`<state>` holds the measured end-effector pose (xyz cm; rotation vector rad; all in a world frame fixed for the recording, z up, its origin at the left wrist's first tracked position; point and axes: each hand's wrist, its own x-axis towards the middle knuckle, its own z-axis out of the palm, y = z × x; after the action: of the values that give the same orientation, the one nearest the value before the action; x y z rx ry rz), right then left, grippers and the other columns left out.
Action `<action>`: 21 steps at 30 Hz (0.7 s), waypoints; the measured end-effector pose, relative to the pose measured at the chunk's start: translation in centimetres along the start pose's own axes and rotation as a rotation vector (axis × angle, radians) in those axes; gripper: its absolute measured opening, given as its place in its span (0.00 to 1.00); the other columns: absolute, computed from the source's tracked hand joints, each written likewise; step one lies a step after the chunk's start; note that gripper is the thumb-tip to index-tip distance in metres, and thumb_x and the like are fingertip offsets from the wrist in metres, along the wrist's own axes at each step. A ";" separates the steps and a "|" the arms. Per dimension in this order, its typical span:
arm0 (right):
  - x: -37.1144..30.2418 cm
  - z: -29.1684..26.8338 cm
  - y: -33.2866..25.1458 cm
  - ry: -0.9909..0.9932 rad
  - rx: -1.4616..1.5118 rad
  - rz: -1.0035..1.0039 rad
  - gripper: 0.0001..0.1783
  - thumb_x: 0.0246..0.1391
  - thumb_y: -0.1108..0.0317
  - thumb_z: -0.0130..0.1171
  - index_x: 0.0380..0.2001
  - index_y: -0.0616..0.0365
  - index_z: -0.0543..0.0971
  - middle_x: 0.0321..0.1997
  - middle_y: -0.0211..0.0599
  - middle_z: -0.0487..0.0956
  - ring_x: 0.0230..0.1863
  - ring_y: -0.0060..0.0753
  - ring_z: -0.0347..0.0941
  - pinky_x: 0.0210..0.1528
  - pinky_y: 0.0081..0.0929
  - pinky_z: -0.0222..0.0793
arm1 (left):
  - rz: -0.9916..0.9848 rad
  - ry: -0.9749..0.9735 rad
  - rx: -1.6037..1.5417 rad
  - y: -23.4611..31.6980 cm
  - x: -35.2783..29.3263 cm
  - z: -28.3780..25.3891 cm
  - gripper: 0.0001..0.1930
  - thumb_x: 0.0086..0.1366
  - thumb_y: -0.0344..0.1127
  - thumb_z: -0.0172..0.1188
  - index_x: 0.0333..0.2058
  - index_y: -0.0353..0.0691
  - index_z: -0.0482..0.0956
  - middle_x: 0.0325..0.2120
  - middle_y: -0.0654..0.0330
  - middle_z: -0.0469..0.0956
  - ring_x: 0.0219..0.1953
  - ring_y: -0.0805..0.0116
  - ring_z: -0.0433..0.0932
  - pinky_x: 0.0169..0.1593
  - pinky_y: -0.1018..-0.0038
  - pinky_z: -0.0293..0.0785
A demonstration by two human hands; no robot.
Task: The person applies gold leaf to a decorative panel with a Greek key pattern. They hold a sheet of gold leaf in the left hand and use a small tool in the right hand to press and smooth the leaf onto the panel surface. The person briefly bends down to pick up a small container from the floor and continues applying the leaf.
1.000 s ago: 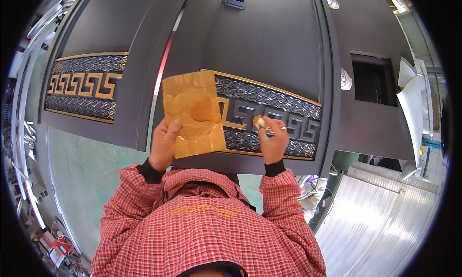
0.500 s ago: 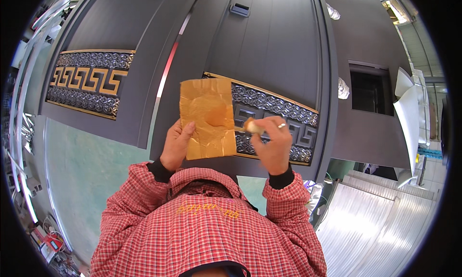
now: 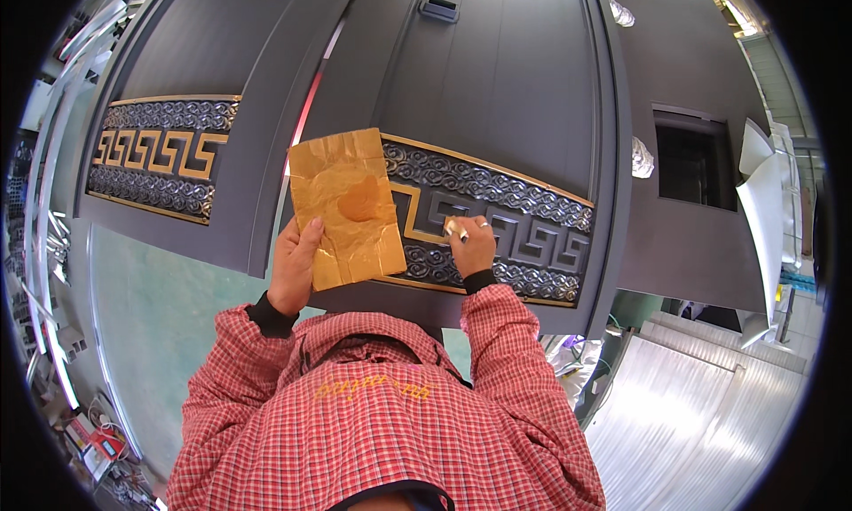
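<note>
My left hand point(image 3: 294, 267) grips a flat gold-coloured card point(image 3: 344, 161) by its left edge, thumb on top. A wet-looking, darker orange-gold patch point(image 3: 358, 200) lies on the card. In the fingers of my right hand point(image 3: 476, 248) is a small whitish wad point(image 3: 455, 231) with gold-brown stain. The wad is at the raised key-pattern band point(image 3: 535, 240) of a dark grey door panel point(image 3: 497, 85). At the band's left end the key shape point(image 3: 411, 211) is gold; those to the right are grey. Silvery-black scrollwork with gold border strips runs above and below.
Another grey door panel point(image 3: 248, 147) at the left has a gold key-pattern band point(image 3: 160, 153). Farther right, a grey panel has a dark rectangular opening point(image 3: 694, 161), with curled white sheeting point(image 3: 761, 227) beside it. Ribbed translucent sheets point(image 3: 666, 404) lie lower right.
My right hand has moved left and away from me, bringing the wad to the key-pattern band. The card in my left hand has shifted left and tilted, uncovering the gold key shape.
</note>
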<state>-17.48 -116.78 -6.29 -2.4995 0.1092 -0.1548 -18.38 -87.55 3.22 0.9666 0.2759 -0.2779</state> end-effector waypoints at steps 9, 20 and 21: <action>-0.8 -1.4 -0.3 0.062 0.002 0.012 0.08 0.41 0.72 0.62 0.30 0.56 0.80 0.30 0.38 0.76 0.32 0.42 0.74 0.33 0.34 0.70 | 0.017 0.006 -0.014 0.0 0.4 0.3 0.16 0.71 0.36 0.45 0.52 0.32 0.65 0.46 0.57 0.75 0.44 0.71 0.77 0.47 0.74 0.76; -3.3 -1.4 -0.9 0.029 0.044 0.056 0.10 0.39 0.74 0.60 0.30 0.54 0.79 0.30 0.37 0.74 0.35 0.45 0.71 0.37 0.38 0.69 | 0.031 -0.002 -0.003 0.2 0.4 -0.3 0.17 0.71 0.35 0.44 0.53 0.32 0.64 0.47 0.57 0.74 0.46 0.69 0.76 0.49 0.73 0.75; -2.8 -1.2 -0.8 0.063 0.036 0.009 0.11 0.40 0.75 0.60 0.32 0.53 0.79 0.31 0.36 0.73 0.36 0.44 0.71 0.37 0.37 0.68 | 0.031 0.000 -0.005 0.2 0.4 -0.3 0.16 0.71 0.35 0.44 0.53 0.32 0.65 0.47 0.57 0.75 0.45 0.70 0.77 0.49 0.73 0.75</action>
<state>-20.36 -116.57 -5.09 -2.4583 0.1417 -0.2294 -17.99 -87.26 3.12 0.9652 0.2614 -0.2490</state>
